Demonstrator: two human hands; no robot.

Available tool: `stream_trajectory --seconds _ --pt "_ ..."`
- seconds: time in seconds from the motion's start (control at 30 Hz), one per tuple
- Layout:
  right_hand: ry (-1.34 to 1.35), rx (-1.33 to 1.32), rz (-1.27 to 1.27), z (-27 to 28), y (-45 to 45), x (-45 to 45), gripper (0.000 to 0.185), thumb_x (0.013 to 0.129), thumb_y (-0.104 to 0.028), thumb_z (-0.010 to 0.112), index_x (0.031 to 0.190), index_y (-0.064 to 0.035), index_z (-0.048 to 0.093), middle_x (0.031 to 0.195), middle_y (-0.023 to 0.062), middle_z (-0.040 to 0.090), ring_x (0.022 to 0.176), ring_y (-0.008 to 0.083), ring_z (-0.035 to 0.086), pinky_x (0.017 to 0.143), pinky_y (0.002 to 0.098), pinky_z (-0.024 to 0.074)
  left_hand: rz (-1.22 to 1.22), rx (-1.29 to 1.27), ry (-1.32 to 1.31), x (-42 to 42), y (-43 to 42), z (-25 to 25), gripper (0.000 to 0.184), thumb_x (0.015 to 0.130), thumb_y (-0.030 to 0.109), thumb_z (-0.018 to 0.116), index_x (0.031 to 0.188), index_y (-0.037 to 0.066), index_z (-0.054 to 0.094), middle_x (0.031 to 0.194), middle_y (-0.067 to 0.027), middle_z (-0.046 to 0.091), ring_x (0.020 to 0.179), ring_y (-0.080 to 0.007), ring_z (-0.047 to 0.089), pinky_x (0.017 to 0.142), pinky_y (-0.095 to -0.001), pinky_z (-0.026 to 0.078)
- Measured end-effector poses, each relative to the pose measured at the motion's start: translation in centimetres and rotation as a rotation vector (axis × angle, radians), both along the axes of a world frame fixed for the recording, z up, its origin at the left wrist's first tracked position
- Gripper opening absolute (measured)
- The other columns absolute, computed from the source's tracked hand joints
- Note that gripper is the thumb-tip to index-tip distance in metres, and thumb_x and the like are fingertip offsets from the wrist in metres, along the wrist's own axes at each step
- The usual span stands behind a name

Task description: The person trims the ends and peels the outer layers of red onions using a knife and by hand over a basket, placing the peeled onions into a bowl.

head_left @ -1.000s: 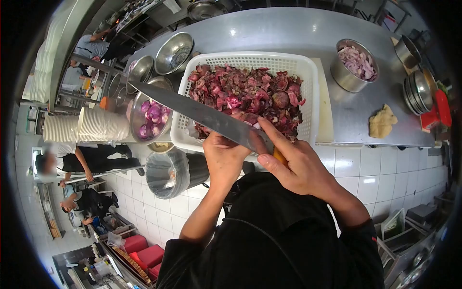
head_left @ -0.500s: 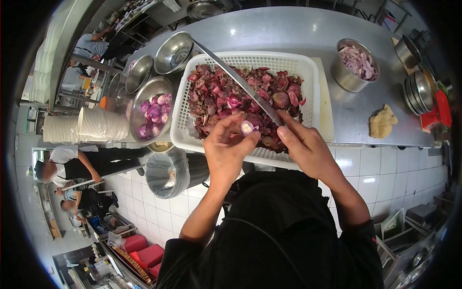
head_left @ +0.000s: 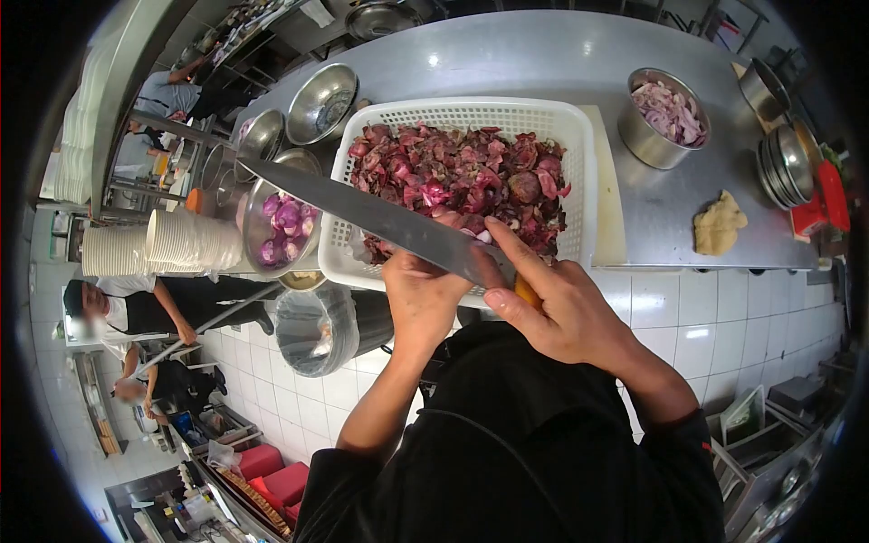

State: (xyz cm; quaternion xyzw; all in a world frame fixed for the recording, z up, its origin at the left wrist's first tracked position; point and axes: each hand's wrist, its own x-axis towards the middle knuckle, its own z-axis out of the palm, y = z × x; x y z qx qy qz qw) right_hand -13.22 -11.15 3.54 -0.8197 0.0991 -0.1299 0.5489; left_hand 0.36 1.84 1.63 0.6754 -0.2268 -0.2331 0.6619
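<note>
R hand (head_left: pixel 570 303) is gripping a chef's knife (head_left: pixel 389 224) w/ orange handle (head_left: pixel 528 291); its wide gray blade (head_left: pixel 362 212) is shining a bit & covering part of L hand (head_left: pixel 423 294), so can't tell L's grip. Red onion skins (head_left: pixel 480 181) are lying past both.

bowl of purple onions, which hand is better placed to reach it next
Probably the left hand: it is nearer the bowl, while the right hand grips the knife. The knife partly hides the left hand.

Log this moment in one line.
Right hand: holding knife | left hand: partly hidden by knife | white basket: onion skins | metal pot: cut onions
</note>
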Motion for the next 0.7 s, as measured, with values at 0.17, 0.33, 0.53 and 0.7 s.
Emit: stream_trajectory --seconds 0.17,0.33,0.53,0.7 --pt "-0.004 -0.005 0.001 0.00 -0.11 0.00 0.070 0.094 -0.029 0.063 0.150 0.0004 0.033 0.061 0.0160 0.053 0.055 0.0307 0.060 0.058 0.0348 0.0452 -0.012 -0.021 -0.049 0.00 -0.12 0.04 0.046 0.077 -0.005 0.078 0.119 -0.006 0.062 0.108 -0.0080 0.068 0.098 -0.0133 0.064 0.089 -0.0293 0.053" --pt "-0.006 -0.037 -0.016 -0.30 -0.12 0.24 0.066 0.095 -0.032 0.061 0.145 0.0048 0.038 0.065 0.0206 0.058 0.059 0.0366 0.064 0.058 0.0393 0.0484 0.007 -0.005 -0.020 -0.08 -0.42 -0.06 0.044 0.077 -0.005 0.077 0.118 -0.004 0.063 0.106 -0.0070 0.069 0.095 -0.0125 0.065 0.085 -0.0287 0.054" --pt "0.020 0.002 -0.078 0.16 0.11 0.44 0.060 0.095 -0.031 0.061 0.142 0.0019 0.045 0.063 0.0194 0.056 0.057 0.0350 0.062 0.059 0.0373 0.0477 0.022 0.025 0.001 -0.33 -0.58 -0.10 0.042 0.077 -0.006 0.077 0.116 -0.003 0.062 0.102 -0.0068 0.069 0.093 -0.0130 0.066 0.083 -0.0274 0.054" --pt "-0.025 0.080 -0.114 -0.25 -0.32 0.60 0.054 0.098 -0.032 0.057 0.137 0.0047 0.050 0.072 0.0214 0.063 0.067 0.0316 0.068 0.064 0.0375 0.0508 -0.009 -0.062 0.019 -0.25 -0.55 -0.46 0.047 0.077 -0.012 0.074 0.120 -0.004 0.059 0.109 -0.0092 0.067 0.098 -0.0150 0.066 0.085 -0.0285 0.055"
